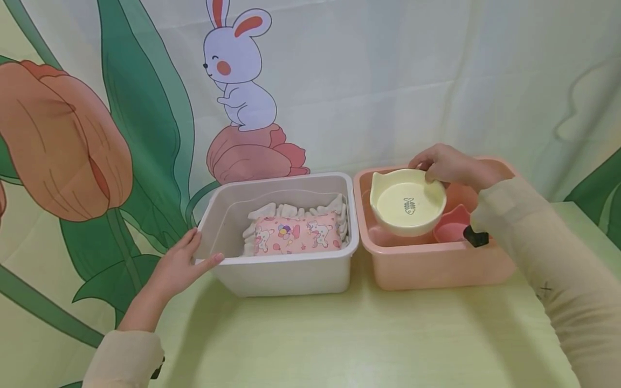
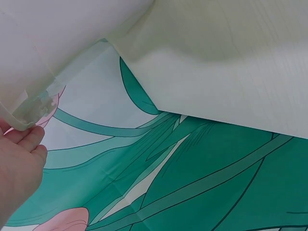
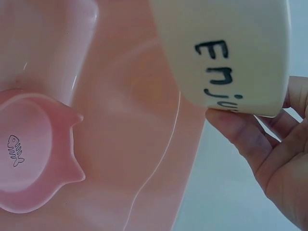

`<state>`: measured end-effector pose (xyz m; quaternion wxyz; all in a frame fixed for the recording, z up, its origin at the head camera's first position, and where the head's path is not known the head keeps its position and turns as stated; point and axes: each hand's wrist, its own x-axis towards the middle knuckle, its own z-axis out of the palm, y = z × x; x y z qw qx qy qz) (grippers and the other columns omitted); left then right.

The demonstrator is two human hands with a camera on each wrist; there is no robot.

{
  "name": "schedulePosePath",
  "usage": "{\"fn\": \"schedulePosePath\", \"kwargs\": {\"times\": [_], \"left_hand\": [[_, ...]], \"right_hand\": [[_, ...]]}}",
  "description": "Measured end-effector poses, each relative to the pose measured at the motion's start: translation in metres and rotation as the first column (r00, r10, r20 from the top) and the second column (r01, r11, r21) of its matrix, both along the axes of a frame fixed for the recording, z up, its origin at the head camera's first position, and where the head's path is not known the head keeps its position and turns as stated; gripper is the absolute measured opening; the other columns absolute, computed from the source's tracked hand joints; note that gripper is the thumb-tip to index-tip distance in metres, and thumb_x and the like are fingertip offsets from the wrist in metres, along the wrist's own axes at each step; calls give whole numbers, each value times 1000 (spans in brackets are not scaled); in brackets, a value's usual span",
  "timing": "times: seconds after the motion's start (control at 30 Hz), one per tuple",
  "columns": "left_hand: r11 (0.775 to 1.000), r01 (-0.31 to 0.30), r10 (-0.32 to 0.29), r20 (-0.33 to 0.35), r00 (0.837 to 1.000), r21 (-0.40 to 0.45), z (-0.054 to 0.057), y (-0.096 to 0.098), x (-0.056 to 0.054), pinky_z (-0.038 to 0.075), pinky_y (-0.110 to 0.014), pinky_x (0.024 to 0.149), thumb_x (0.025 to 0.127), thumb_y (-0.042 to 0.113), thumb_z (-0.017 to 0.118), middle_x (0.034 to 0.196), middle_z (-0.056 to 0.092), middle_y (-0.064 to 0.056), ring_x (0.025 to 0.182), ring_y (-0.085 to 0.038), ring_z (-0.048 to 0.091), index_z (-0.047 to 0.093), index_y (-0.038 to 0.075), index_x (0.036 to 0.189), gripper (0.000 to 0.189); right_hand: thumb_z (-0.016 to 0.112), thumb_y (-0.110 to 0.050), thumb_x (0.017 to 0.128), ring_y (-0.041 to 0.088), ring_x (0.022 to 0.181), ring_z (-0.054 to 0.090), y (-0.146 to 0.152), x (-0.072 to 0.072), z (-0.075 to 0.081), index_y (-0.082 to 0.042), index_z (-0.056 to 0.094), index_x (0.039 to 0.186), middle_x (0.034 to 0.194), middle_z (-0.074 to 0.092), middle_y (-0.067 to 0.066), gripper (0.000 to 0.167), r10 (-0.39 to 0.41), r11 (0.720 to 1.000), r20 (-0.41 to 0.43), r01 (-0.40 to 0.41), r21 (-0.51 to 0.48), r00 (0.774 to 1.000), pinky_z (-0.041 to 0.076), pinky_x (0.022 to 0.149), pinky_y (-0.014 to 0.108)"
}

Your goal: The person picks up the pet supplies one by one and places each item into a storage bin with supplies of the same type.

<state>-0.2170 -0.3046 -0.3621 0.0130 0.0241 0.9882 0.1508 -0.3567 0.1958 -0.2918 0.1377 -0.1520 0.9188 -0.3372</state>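
My right hand pinches the back rim of a pale yellow cat-eared bowl, printed with a fishbone inside. It holds the bowl tilted above the left part of a pink bin. Black lettering shows on the bowl's outer wall in the right wrist view. A pink cat-eared bowl lies inside that bin. At the front left corner of a white bin, my left hand grips the rim, thumb along the front edge. A pink cushion with cartoon print and whitish ruffles lies in the white bin.
Both bins stand side by side on a pale wood-grain table, a narrow gap between them. Right behind them hangs a cloth backdrop with a rabbit and tulips. A clear pinkish container also sits in the pink bin.
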Motion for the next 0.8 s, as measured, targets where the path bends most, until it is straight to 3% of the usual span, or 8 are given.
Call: {"fn": "schedulePosePath", "kwargs": {"times": [0.43,0.8], "left_hand": [[1000,5,-5,-6,1000,-2,0,0,2,27,-64,93,82,60,44,147,9,-22,127,-48,22,11,0,141,90],[1000,2,-2,-1,1000,3,0,-1,1,27,-64,93,82,61,43,147,9,-21,127,-48,22,10,1,141,90]], "right_hand": [[49,6,81,25,75,56,0,-2,-6,0,50,122,108,53,22,42,-20,999,3,20,44,1000,54,64,33],[47,7,79,26,74,55,0,-10,-10,1,52,120,107,53,23,41,-9,998,-10,10,70,1000,54,60,32]]}}
